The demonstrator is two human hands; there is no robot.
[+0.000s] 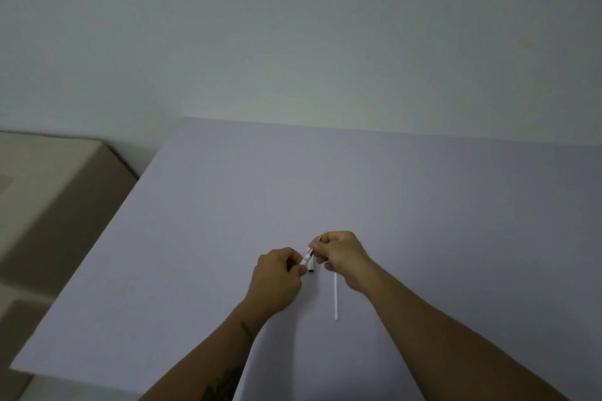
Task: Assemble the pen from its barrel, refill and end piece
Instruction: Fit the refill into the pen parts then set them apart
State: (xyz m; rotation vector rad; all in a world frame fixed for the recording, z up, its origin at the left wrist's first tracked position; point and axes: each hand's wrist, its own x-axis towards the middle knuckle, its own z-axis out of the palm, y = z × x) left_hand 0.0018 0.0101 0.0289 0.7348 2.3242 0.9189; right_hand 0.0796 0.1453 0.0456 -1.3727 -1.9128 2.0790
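Hands (277, 273) (342, 254) pinch barrel (308, 258); markings unreadable.

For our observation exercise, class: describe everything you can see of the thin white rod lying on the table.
The thin white rod, probably the pen's refill, is a slim, straight, plain white tube that looks like plastic. It lies flat on the pale lilac table, pointing nearly straight away from the person. Its near end lies bare on the table; its far end passes out of sight under the right hand, so contact there cannot be judged. No tip or markings are discernible.
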